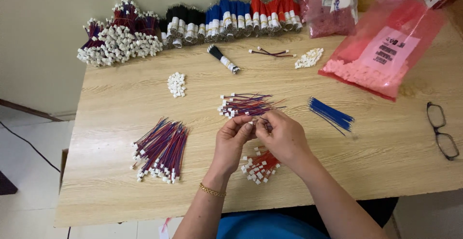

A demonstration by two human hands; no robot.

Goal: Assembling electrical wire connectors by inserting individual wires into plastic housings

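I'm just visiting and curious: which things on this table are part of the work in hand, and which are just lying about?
In use: left hand and right hand pinching a small white plug; red-blue wires; short red wires.

Lying about: glasses, pink bag, blue wires.

Even, soft indoor light; sharp frame.
Faint shadows under the hands (263, 137), mild glare on the pink bag (386, 51), slight wide-angle bending at edges.

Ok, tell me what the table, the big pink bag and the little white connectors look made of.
Table: pale wood-grain top, matte, probably laminate, given its even streaks.
Big pink bag: thin translucent plastic film, glossy and wrinkled, contents showing through.
White connectors: small moulded blocks, seemingly hard plastic, opaque with a dull sheen.
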